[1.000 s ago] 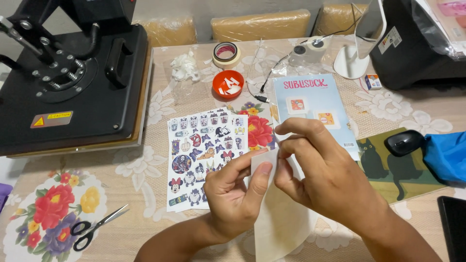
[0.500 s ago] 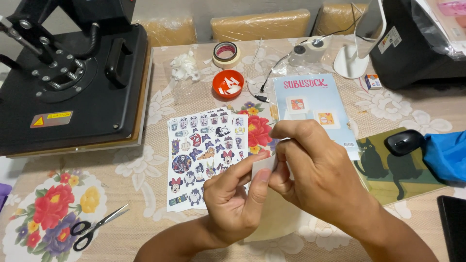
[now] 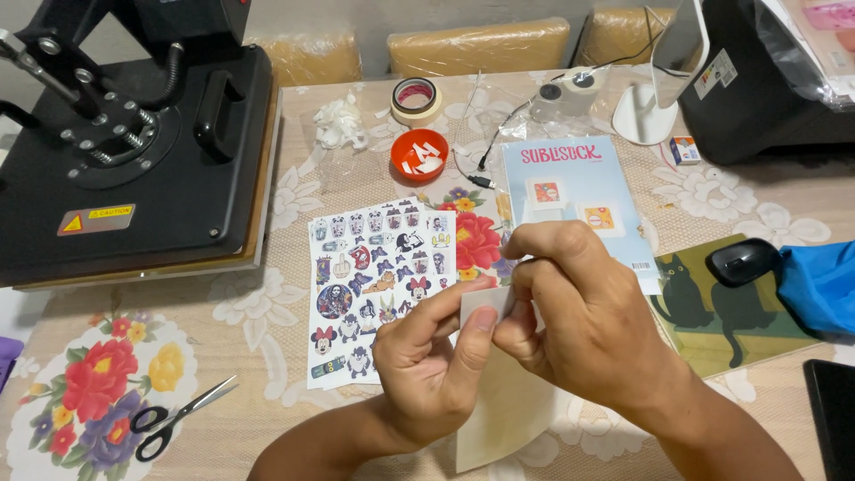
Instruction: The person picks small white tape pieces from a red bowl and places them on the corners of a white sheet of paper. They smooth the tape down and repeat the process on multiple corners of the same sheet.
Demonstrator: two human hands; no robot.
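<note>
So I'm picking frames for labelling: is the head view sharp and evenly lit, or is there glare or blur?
Head view: soft, even light with faint shadows; both hands and the pale sheet they pinch look sharp; mild glare on the plastic wrap at top right; the heat press bows slightly toward the left edge.

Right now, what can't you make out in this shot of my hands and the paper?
- Head view: the top edge of the pale sheet is covered by the left hand and right hand.
- Sheet's bottom: cut off by the frame edge.
- Sticker sheet: small figures hard to tell apart.
- Red bowl: white bits inside unclear.
</note>
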